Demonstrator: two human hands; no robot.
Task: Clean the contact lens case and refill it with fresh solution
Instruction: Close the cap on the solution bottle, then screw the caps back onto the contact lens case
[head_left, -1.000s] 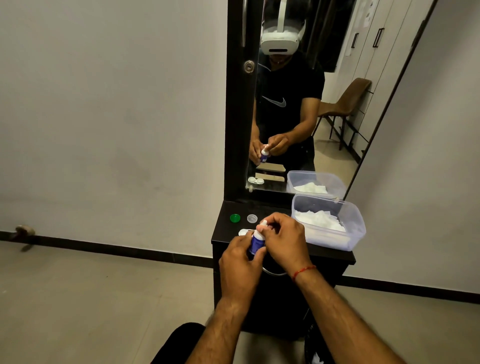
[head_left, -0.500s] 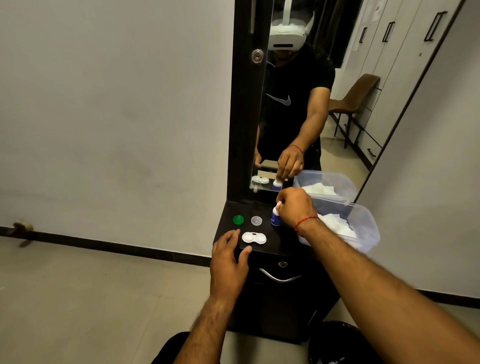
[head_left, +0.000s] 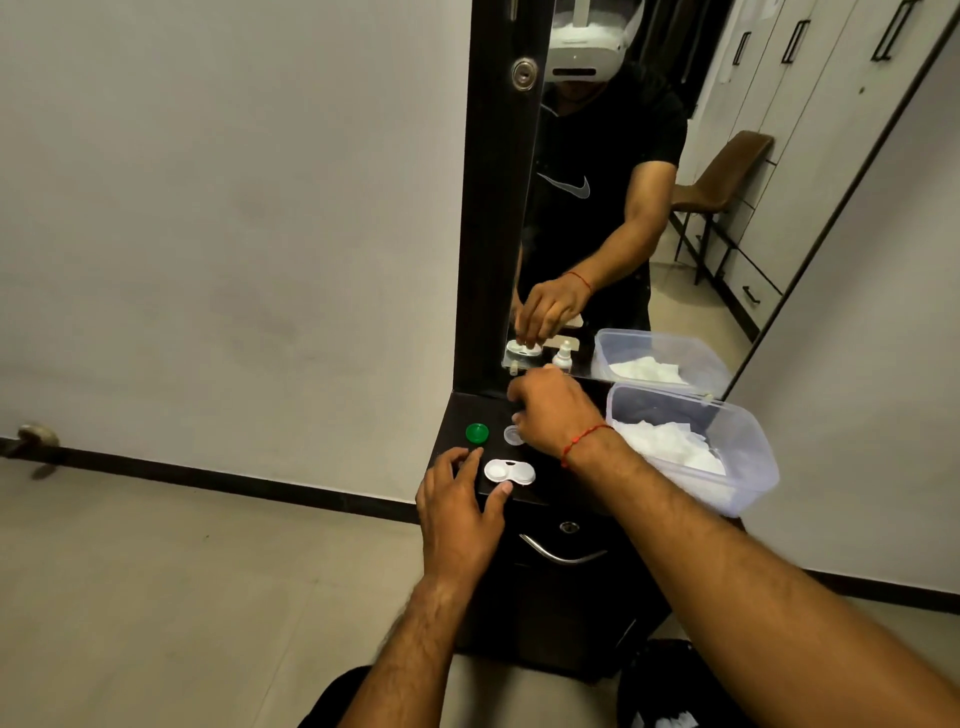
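- Right hand: reaches over the dark tabletop beyond the lens case. Its fingers curl downward with their tips hidden behind the knuckles, so whether they grip anything cannot be told.
- Clear cap: just beyond the lens case, partly covered by the right hand; only its left portion shows.
- Small bottle: seen only as a reflection in the mirror beyond the lens case; pale, with its details indistinct.
- Lens case: white, two round wells joined side by side, both uncapped. It lies flat near the front edge of the tabletop, and what the wells contain cannot be made out.
- Left hand: fingers spread wide and holding nothing. The thumb tip lies against the near edge of the lens case, and the other fingertips rest on the tabletop to the left of it.
- Green cap: beyond and left of the lens case, apart from it.
- Plastic box: right of the lens case, translucent, holding white tissue.
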